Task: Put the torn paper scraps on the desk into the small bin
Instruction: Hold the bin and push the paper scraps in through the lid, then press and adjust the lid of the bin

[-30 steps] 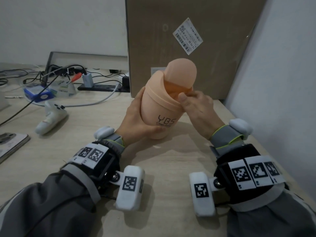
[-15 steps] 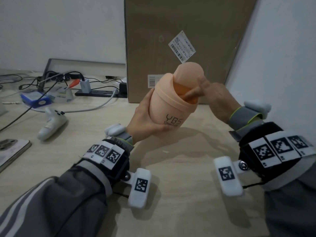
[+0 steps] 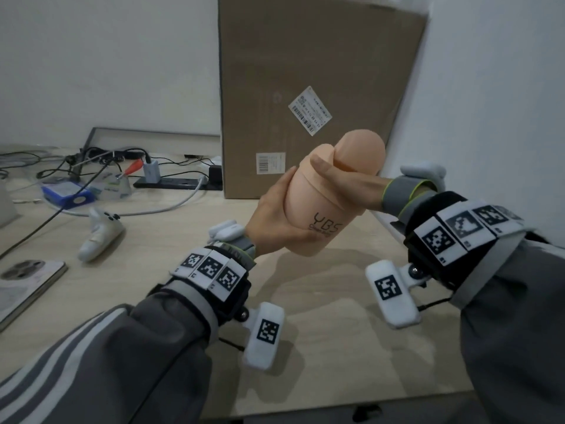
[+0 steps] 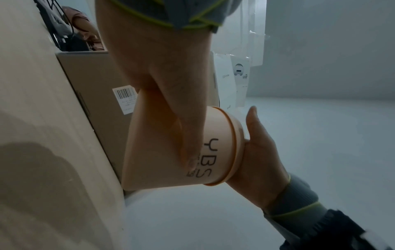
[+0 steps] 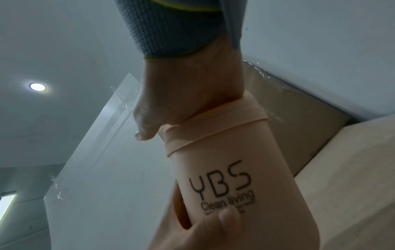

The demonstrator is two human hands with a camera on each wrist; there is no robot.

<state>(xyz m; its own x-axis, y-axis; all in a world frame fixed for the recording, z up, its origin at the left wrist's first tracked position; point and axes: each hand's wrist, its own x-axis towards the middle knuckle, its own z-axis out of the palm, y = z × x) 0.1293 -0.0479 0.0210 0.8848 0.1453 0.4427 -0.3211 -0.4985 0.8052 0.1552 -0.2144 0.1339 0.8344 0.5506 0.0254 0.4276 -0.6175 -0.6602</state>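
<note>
The right hand (image 3: 345,185) has left the flap and now grips the collar of the small peach plastic bin (image 3: 324,206), which the left hand (image 3: 275,221) holds tilted above the desk, so the scraps seem already inside.

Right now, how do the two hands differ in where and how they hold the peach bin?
The left hand cups the lower body of the small bin from below and behind, its thumb on the printed lettering. The right hand comes in from the side and wraps the upper collar beneath the domed lid, thumb lying across the front. Both grip the tilted bin, held clear of the desk.
</note>
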